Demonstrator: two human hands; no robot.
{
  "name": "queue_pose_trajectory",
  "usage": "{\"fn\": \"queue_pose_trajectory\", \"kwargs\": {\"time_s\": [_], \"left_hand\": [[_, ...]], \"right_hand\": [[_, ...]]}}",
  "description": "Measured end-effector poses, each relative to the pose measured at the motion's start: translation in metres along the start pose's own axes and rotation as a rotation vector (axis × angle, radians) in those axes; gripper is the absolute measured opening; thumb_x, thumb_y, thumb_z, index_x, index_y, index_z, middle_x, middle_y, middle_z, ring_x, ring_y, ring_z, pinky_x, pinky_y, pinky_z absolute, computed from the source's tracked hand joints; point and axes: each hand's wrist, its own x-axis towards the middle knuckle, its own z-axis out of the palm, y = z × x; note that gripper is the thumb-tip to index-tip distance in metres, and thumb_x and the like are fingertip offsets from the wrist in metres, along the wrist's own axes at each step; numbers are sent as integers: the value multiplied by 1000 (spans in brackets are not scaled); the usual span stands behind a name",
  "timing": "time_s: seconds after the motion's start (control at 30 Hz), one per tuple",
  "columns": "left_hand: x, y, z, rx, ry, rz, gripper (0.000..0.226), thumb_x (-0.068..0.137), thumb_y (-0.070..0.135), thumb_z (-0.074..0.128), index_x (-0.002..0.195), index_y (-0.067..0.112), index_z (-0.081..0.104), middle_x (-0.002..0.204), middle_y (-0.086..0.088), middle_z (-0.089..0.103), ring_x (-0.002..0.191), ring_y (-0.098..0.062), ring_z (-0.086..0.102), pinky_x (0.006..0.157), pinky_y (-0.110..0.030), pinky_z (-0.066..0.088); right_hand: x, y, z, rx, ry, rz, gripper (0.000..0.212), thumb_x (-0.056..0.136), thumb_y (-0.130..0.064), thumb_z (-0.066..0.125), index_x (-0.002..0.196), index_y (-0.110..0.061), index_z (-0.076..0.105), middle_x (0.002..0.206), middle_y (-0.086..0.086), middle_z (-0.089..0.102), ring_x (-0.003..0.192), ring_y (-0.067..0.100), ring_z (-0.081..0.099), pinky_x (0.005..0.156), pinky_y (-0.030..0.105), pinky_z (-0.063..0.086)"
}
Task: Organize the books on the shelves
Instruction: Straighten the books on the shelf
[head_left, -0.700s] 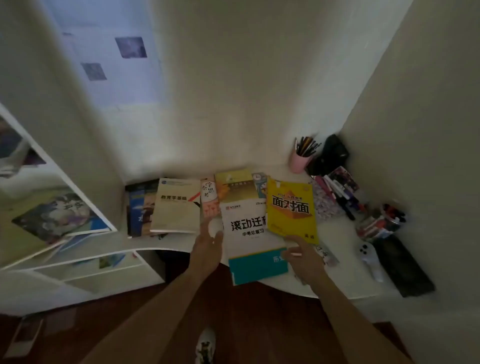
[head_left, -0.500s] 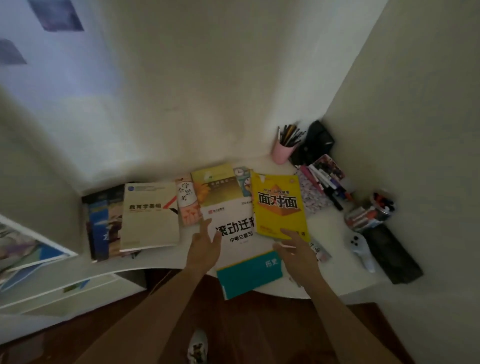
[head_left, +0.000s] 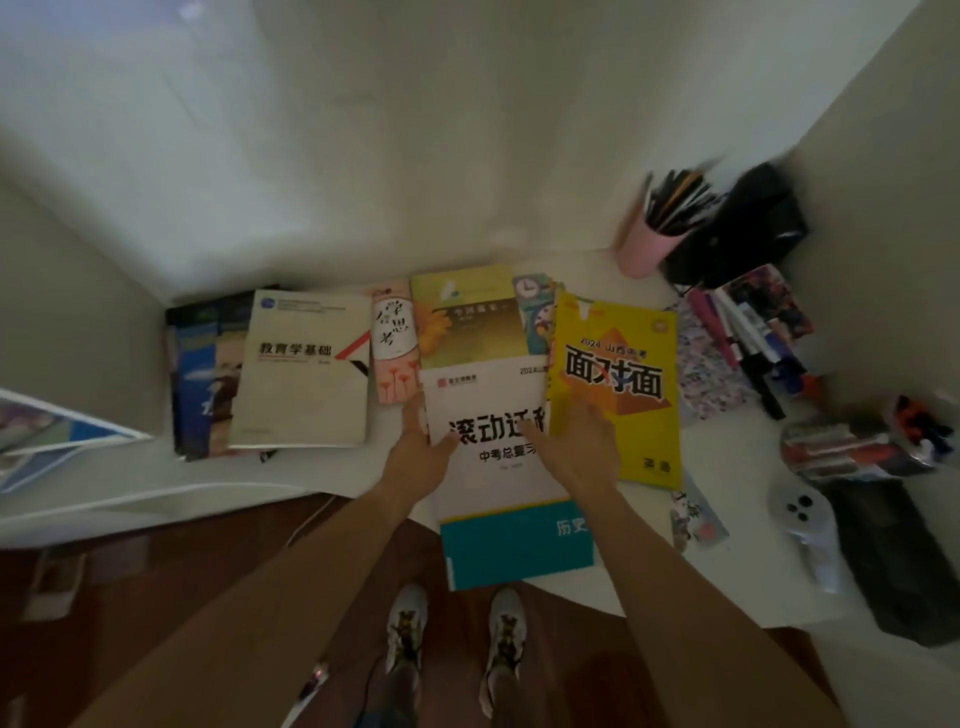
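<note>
While I stand at the white counter (head_left: 332, 467), a dark blue book (head_left: 195, 374) lies far left beneath a cream textbook (head_left: 304, 371) with black characters. Just right of that sits a narrow pink-and-white booklet (head_left: 393, 348), then a green-and-gold book (head_left: 470, 317) toward the far wall, with a cartoon clock cover (head_left: 531, 312) peeking out beside it. My left hand (head_left: 418, 457) rests at the left edge of the white-and-teal workbook (head_left: 493, 467), thumb over the cover and fingers along its side, grasping that edge. This workbook lies in the middle, its teal end hanging over the near counter edge. My right hand (head_left: 582, 447) lies flat with relaxed fingers across the seam where the yellow book (head_left: 618, 384) overlaps the workbook's right side. Farther right stand a pink pen cup (head_left: 647, 249), a black bag (head_left: 748, 228), loose markers (head_left: 743, 338), a white controller (head_left: 802, 519) and a black pouch (head_left: 893, 561).
</note>
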Motion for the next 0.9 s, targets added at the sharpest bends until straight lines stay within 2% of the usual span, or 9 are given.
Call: {"fn": "queue_pose_trajectory", "kwargs": {"time_s": [0.07,0.13,0.27,0.43,0.5,0.57,0.67,0.77,0.9], "left_hand": [[-3,2,3,30,56,-50,82,97,22,69,159,21,16,135,-11,64,122,-33,62,108,-42,47],[-4,5,6,80,107,-58,51,97,15,67,145,13,48,125,-11,68,117,-31,64,101,-36,50],[-7,6,11,-204,130,-91,21,100,13,60,121,19,61,100,-10,71,93,-30,68,85,-42,57],[-15,14,15,-437,15,-152,34,103,49,55,131,32,47,115,-2,67,97,-20,68,67,-32,56],[-13,9,17,-389,51,-112,45,96,34,71,132,28,46,117,-5,68,92,-19,69,59,-27,56],[-9,3,19,-298,86,-56,48,93,16,75,134,18,50,125,-11,67,91,-20,68,59,-24,56],[-12,-4,19,-376,61,-24,42,95,11,71,135,12,57,127,-13,70,87,-16,72,57,-22,59],[-24,-5,17,-521,-23,36,34,97,10,68,128,22,60,124,-11,72,100,-27,75,73,-38,64],[-48,10,8,-519,-127,156,40,99,10,64,136,25,58,126,-8,72,112,-31,71,90,-52,60]], "right_hand": [[7,5,10,-124,37,-25,32,89,-39,62,112,-16,61,114,7,63,110,32,59,78,39,50],[4,5,3,-74,203,-37,11,89,-28,56,89,-18,61,81,5,64,78,28,65,58,31,47],[-42,2,-26,19,417,-150,16,89,-19,56,100,-26,65,58,-11,41,51,14,46,45,24,28],[-124,8,35,-11,87,-473,15,86,-41,58,92,-27,62,80,-8,63,76,15,61,58,30,49],[-127,17,59,0,-135,-504,30,86,-54,57,89,-27,70,95,-10,69,95,14,61,80,33,57],[-121,27,65,53,-34,-563,17,84,-41,66,90,-26,73,101,-7,71,101,17,60,86,40,60],[-84,39,45,169,156,-230,37,90,-37,67,123,-19,65,128,8,62,122,31,54,101,50,50],[-34,48,16,250,-18,39,73,90,-52,69,148,-17,41,147,9,47,135,30,41,114,49,32],[-6,40,-15,784,-240,179,85,84,-51,76,152,-19,38,144,1,53,126,21,56,104,46,50]]}}
